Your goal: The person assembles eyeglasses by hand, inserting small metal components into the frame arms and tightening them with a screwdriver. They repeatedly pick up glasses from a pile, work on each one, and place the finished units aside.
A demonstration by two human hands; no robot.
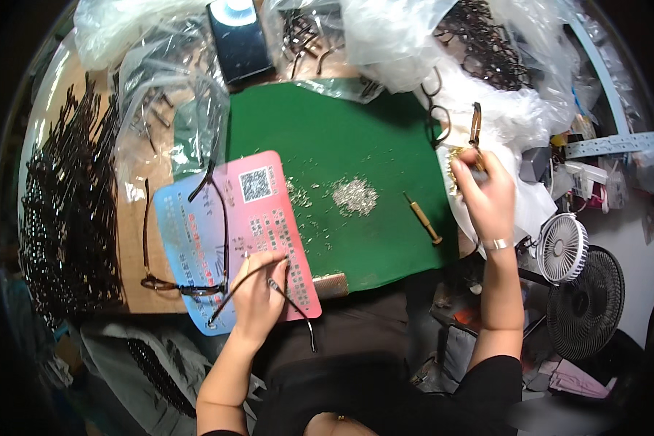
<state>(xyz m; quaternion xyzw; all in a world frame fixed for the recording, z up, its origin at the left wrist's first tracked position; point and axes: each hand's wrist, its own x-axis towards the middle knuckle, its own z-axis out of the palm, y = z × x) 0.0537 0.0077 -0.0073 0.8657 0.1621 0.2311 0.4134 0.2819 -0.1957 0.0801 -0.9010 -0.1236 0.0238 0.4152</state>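
My left hand [258, 298], over the pink-and-blue printed mat [305, 287], is closed on two dark eyeglass temples [295, 312] that stick out either side of it. Beside it lies a pair of dark-framed glasses [185, 288], temples unfolded away from me. Out to the right, my right hand [487, 192] pinches a brown eyeglass part [476, 125] above white plastic; its lower end is hidden by the fingers. Something gold-coloured [454, 173] shows at those fingertips, its kind unclear. A brass screwdriver [423, 222] and a heap of tiny silver screws [354, 196] rest on the green mat [385, 254].
Many dark temples [69, 211] are piled at the left. Clear bags [171, 109] of parts and a black box [240, 43] line the back. Dark frames [483, 43] fill a bag at back right. A white fan [563, 248] and black fan [587, 301] stand right.
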